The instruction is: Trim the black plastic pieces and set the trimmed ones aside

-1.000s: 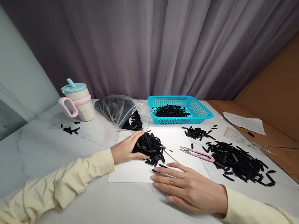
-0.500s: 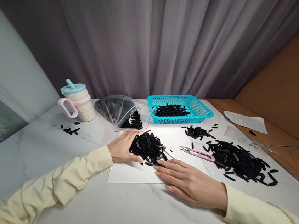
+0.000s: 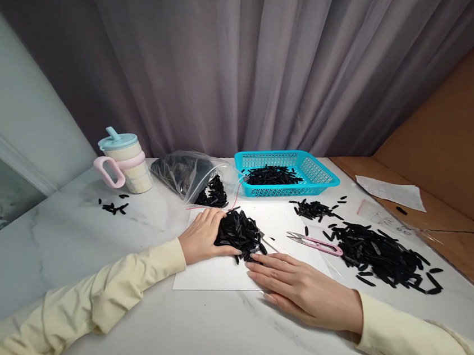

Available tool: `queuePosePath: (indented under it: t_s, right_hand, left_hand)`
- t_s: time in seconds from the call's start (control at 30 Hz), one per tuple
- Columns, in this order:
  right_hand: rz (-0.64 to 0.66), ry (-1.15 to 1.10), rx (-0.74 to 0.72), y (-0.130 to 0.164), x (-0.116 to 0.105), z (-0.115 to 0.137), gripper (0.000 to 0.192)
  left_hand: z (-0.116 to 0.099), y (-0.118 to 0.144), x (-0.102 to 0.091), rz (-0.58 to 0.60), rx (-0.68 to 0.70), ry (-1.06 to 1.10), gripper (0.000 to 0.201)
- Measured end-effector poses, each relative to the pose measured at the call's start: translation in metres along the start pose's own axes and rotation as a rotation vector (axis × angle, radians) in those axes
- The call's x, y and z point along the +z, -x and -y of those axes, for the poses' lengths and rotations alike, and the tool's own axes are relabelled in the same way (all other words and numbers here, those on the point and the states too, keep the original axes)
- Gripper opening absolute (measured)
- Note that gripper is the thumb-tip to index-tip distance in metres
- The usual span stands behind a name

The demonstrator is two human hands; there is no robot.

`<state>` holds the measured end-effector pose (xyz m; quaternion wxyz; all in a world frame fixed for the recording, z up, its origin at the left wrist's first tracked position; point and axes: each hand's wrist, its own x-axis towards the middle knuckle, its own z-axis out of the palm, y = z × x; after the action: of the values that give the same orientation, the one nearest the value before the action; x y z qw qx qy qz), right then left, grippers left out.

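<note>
Left hand (image 3: 203,236), fingers together, cups a heap of small black plastic strips (image 3: 239,235) on a white paper sheet (image 3: 213,271). Right hand (image 3: 296,287) lies flat, fingers slightly spread, fingertips touching the heap. Turquoise perforated plastic basket (image 3: 320,172) and clear zip bag (image 3: 186,174) both contain like strips.

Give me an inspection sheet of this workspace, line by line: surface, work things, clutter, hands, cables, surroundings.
Surface: white marble table; white sheet under the hands.
Work things: pile of black strips on the sheet.
Clutter: larger black pile, pink snips, teal basket, plastic bag, lidded cup.
Hands: left hand cupping the pile's side; right hand flat, fingertips at the pile's edge.
Cables: nothing seen.
Surroundings: grey curtain, brown cardboard.
</note>
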<state>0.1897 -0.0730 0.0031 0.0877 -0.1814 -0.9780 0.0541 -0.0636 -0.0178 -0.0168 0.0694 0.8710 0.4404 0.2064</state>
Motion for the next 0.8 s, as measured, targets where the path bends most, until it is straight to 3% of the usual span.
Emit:
queuePosePath:
  t_s: [0.43,0.63,0.8]
  right_hand:
    - [-0.013,0.016,0.003,0.001,0.002,0.001,0.038]
    - [-0.033,0.016,-0.001,0.001,0.002,0.001,0.038]
    - [-0.041,0.020,-0.002,0.000,0.003,0.000,0.037]
  left_hand:
    - [-0.009,0.000,0.005,-0.035,-0.006,-0.119,0.062]
    - [-0.004,0.001,0.001,-0.093,-0.049,-0.015,0.058]
    - [-0.004,0.000,-0.004,-0.121,-0.120,0.127,0.042]
